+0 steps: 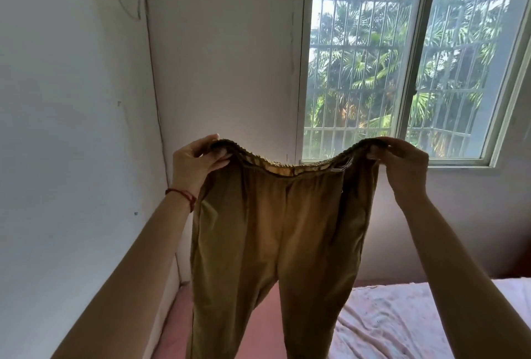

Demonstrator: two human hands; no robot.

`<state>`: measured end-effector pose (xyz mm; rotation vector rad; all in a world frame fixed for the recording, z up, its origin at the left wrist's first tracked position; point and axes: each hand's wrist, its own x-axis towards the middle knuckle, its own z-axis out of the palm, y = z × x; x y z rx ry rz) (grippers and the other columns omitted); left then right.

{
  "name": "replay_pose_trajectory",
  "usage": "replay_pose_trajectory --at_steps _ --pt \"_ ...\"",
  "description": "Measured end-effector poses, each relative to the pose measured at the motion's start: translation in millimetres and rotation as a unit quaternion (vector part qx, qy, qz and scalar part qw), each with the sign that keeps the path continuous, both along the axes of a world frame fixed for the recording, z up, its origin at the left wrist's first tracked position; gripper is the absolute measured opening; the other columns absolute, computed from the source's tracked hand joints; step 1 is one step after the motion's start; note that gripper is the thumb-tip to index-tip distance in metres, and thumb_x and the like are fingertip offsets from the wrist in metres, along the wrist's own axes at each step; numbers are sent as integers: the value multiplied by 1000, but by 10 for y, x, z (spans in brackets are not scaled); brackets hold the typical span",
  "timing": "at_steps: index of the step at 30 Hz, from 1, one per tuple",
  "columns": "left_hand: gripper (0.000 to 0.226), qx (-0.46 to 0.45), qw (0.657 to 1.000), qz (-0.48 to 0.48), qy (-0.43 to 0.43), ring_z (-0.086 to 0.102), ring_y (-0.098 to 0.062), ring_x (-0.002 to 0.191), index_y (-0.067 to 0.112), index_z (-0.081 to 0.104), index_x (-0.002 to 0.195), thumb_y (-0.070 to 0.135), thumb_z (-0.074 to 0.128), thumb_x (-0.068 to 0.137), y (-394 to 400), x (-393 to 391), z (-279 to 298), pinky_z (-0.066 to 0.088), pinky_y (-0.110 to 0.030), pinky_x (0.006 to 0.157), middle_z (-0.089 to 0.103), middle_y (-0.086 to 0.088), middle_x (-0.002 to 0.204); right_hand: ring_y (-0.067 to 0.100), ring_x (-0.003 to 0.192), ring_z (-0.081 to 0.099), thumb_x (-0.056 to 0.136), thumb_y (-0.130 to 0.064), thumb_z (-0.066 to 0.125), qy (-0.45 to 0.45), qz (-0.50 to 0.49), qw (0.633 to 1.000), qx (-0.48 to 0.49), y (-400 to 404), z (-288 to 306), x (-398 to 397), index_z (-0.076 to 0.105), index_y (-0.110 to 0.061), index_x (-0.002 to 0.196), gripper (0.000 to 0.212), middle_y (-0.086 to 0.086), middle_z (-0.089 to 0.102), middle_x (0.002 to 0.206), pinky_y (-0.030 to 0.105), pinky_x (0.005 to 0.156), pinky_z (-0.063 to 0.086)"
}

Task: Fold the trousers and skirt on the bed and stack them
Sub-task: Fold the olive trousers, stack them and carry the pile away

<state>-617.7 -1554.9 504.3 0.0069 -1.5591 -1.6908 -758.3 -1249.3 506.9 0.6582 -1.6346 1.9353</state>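
Two bare forearms are seen reaching up and forward from the bottom corners of the view. A pair of olive-brown soft fabric trousers (pixel 275 229) is held up in the air between them, by its gathered elastic waistband. The left hand (pixel 195 164), with a thin red string bracelet (pixel 184 196) at its wrist, is curled round the left end of the waistband, thumb on the near side. The right hand (pixel 402 162) is pinched over the right end, fingers bent down across the fabric. The waistband sags in the middle, and both trouser legs hang down, spread apart, past the bottom edge of the view. Below and behind them lies a bed with a crumpled pale pink sheet (pixel 402 321). A barred window (pixel 402 71) with green palms outside is set in the white wall beyond.
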Motion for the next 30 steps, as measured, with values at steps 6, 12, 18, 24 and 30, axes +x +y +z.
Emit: replay_pose_trajectory --at_steps 6,12,18,24,30 --pt "17 -112 974 191 -45 52 -11 61 13 67 91 20 71 76 37 -147 -42 47 -21 61 57 0 66 5 75 55 78 -12 71 -18 -71 997 30 46 -68 -241 68 -21 89 14 -4 56 83 26 78 46" --pt "16 -108 976 162 -94 56 -17 87 10 57 94 23 61 86 52 -256 -151 47 -22 74 60 -2 88 9 64 56 86 -7 61 -3 -38 997 73 56 -161 -241 60 -11 89 5 0 60 71 18 57 44" --pt "18 -88 988 102 -73 61 -17 78 18 50 101 12 59 87 76 -293 -229 53 -18 62 63 -7 83 13 53 48 82 -5 66 -40 -17 998 44 181 -270 -262 57 -33 83 29 -7 55 51 23 49 40" --pt "35 -87 995 14 -39 62 -18 77 35 54 91 0 51 89 78 -254 -284 56 -26 69 63 -8 84 -1 64 60 82 2 63 -39 -33 997 55 235 -316 -216 66 -14 80 17 -14 64 63 10 58 45" --pt "22 -137 988 68 -27 57 -6 87 10 67 87 -1 48 90 145 -242 -311 49 -7 71 62 4 89 -4 69 63 81 -2 66 -53 -23 996 66 279 -326 -171 68 -11 94 17 -18 68 66 12 72 52"
